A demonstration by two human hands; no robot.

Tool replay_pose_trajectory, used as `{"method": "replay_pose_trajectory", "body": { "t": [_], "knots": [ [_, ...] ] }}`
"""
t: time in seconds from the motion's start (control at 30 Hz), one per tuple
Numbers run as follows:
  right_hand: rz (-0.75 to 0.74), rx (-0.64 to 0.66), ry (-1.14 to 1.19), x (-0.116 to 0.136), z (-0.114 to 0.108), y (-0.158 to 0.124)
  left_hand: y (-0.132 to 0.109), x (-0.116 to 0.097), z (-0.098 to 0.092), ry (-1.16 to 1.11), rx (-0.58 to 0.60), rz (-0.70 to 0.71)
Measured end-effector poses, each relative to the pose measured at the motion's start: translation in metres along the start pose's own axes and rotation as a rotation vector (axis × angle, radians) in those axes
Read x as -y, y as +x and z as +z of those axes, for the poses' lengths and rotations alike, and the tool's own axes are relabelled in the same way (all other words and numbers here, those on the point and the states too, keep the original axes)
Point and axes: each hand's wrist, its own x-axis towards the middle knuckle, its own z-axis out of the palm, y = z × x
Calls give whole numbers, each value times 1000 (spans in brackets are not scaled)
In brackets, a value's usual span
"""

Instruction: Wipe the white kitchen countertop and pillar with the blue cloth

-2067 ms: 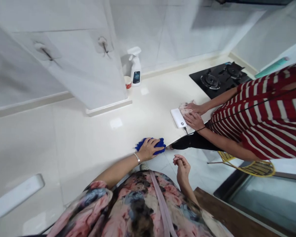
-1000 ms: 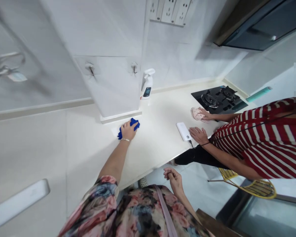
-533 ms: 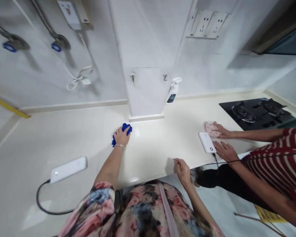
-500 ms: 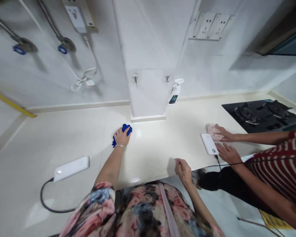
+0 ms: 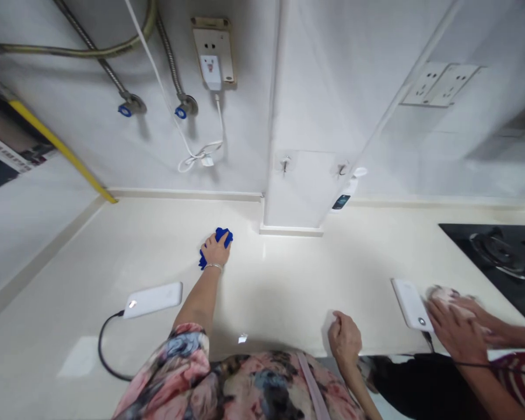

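Fingers of the L hand (image 5: 217, 251) are bent over & gripping a bunched blue cloth (image 5: 223, 235), pressed to the pale counter (image 5: 284, 286) L of the wall pillar (image 5: 295, 195), approx. midway btwn back ledge & front edge. R hand (image 5: 345, 338) is by the front edge, fingers curled in; palm side hidden, so can't tell if anything's in it. Progress, my read: cloth work on the counter looks underway, not finished, as the cloth's under the hand, not put aside. Counter looks glossy, no obvious spills, but can't tell which parts are done; the bit beneath the white device (image 5: 153, 300) w/ black cable, near the L forearm, is covered, so prob. left. Far R, a co-worker's hands (image 5: 459, 329) are on a pale cloth (image 5: 452, 296), blurred, just beside a second white device (image 5: 411, 304), w/ the stove (image 5: 499, 251) beyond; that end seems unfinished too. Labels etc.: spray bottle (image 5: 343, 195), partly behind the pillar, has a dark label, text too small to read. Both devices carry a small round mark, no legible brand. White plug (image 5: 210, 72) in the L wall socket has a pinkish picture, unclear. Printed item (image 5: 9, 156) at far L edge: pale band, can't make out any words.
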Motion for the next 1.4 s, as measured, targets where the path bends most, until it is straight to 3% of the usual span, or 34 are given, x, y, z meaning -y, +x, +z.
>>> {"method": "replay_pose_trajectory", "body": {
  "t": [0.2, 0.53, 0.77, 1.07, 1.4],
  "knots": [
    [-29, -8, -48, -8, 1, -2, 12, 12, -2, -25, -33, -11],
    [90, -7, -59, 0, -5, -2, 36, 25, 7, -33, -92, 2],
    [124, 0, -31, 2, -8, -3, 41, 39, 2, -23, -55, 26],
    [159, 20, -8, 4, -11, -3, 49, 72, -12, 5, -46, -94],
    [250, 35, 1, 14, -18, -3, 61, 96, -11, 35, -68, -158]
  ]
}}
